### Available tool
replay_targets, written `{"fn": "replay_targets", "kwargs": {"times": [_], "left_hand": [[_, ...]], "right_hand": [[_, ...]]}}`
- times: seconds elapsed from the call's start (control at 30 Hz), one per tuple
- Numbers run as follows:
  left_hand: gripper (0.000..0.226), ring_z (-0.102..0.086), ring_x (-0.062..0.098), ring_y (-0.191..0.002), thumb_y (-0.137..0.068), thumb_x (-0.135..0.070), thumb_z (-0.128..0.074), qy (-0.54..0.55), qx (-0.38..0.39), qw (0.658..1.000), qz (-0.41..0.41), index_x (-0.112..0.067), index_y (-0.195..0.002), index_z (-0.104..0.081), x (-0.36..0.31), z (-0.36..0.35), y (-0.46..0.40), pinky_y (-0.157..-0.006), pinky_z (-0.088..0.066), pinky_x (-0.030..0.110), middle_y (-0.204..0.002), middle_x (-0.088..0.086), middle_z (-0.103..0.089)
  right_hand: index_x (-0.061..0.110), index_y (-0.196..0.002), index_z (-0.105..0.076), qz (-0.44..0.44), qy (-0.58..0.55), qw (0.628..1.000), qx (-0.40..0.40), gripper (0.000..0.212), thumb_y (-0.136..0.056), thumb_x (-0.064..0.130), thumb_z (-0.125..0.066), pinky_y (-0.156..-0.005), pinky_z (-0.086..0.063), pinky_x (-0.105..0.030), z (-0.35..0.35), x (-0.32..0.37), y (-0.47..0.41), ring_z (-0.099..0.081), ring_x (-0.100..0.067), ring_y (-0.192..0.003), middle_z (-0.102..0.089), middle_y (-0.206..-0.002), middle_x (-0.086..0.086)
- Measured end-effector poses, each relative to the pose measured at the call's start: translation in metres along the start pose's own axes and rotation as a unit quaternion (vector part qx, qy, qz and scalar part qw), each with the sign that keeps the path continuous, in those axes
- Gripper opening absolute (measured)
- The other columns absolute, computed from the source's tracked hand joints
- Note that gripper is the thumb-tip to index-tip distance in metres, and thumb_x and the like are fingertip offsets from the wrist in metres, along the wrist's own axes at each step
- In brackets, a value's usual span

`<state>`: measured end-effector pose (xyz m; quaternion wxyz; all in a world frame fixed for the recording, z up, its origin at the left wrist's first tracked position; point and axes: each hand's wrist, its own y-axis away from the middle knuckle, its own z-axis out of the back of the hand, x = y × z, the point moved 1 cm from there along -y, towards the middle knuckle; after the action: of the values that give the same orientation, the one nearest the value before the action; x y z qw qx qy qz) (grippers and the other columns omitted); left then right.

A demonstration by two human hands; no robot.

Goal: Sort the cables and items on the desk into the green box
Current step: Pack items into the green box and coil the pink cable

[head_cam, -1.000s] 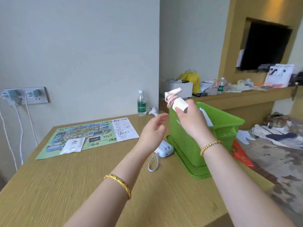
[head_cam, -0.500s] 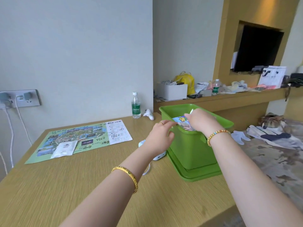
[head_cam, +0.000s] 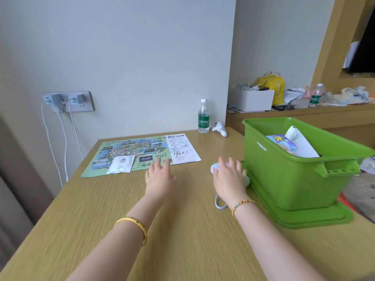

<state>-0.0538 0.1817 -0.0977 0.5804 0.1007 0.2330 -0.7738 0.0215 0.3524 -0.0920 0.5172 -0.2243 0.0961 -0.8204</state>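
The green box [head_cam: 288,175] stands on its green lid at the desk's right side, with a cartoon-printed packet [head_cam: 283,144] and white paper inside. My right hand [head_cam: 229,179] lies with spread fingers over a small white device [head_cam: 214,169] just left of the box; its loop strap [head_cam: 220,203] shows below my wrist. My left hand [head_cam: 160,177] hovers open over the desk, fingertips at the near edge of a printed map [head_cam: 142,151]. A white sachet [head_cam: 120,164] lies on the map.
A water bottle [head_cam: 203,116] and a small white gadget [head_cam: 220,129] stand at the desk's back edge. Chargers with white cables [head_cam: 60,128] hang from the wall socket on the left. A cluttered shelf runs behind the box.
Both hands have left the box and come down to the desk. The right hand let go of the item inside and now covers the white device; the left hand moved left towards the map.
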Motion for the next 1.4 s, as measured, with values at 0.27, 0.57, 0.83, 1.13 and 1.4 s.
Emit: {"fn": "replay_targets", "kwargs": {"times": [0.27,0.57,0.83,1.13,1.4], "left_hand": [[0.061,0.008,0.03,-0.145,-0.095,-0.046,-0.026,-0.087,0.015,0.991,0.099,-0.023,-0.149,-0.007,0.093,-0.006,-0.032,-0.113,0.002,0.057,-0.158,0.011,0.007],[0.057,-0.012,0.024,-0.144,-0.093,-0.05,-0.019,-0.14,0.054,0.982,0.115,-0.026,-0.144,-0.022,0.126,-0.003,-0.073,-0.112,-0.008,0.059,-0.156,0.001,-0.018],[0.038,-0.058,0.028,-0.102,-0.094,-0.038,-0.034,-0.17,-0.068,0.983,-0.009,-0.017,-0.121,-0.051,0.101,0.009,-0.057,-0.096,-0.035,0.038,-0.105,0.007,-0.068],[0.089,-0.032,0.034,-0.132,-0.072,-0.074,-0.049,-0.066,0.025,0.973,0.218,-0.011,-0.135,-0.038,0.125,0.008,-0.094,-0.104,-0.03,0.046,-0.139,0.014,-0.042],[0.047,-0.06,0.029,-0.09,-0.08,-0.043,-0.064,0.019,0.06,0.98,0.187,-0.004,-0.097,-0.044,0.103,0.021,-0.106,-0.072,-0.044,0.033,-0.089,0.009,-0.06]], "right_hand": [[0.022,-0.136,-0.036,-0.038,0.118,0.991,0.039,0.053,-0.091,0.049,-0.038,-0.103,-0.027,-0.045,-0.04,0.002,-0.015,-0.037,-0.032,-0.119,-0.041,-0.133,-0.014],[0.029,-0.135,-0.039,0.056,0.056,0.997,0.007,0.049,-0.09,0.048,-0.043,-0.103,-0.023,-0.039,-0.049,0.008,-0.015,-0.039,-0.024,-0.124,-0.043,-0.137,-0.001],[0.026,-0.135,-0.041,0.066,-0.046,0.997,0.018,0.05,-0.091,0.05,-0.04,-0.105,-0.022,-0.038,-0.043,0.006,-0.021,-0.038,-0.021,-0.126,-0.046,-0.138,0.005],[0.026,-0.141,-0.031,0.072,-0.102,0.99,0.065,0.067,-0.084,0.056,-0.05,-0.108,-0.02,-0.038,-0.043,0.007,-0.026,-0.034,-0.022,-0.13,-0.042,-0.141,0.003],[0.019,-0.144,-0.021,0.063,-0.014,0.991,0.117,0.087,-0.076,0.063,-0.055,-0.106,-0.022,-0.038,-0.043,0.0,-0.025,-0.033,-0.025,-0.128,-0.038,-0.138,-0.004]]}}
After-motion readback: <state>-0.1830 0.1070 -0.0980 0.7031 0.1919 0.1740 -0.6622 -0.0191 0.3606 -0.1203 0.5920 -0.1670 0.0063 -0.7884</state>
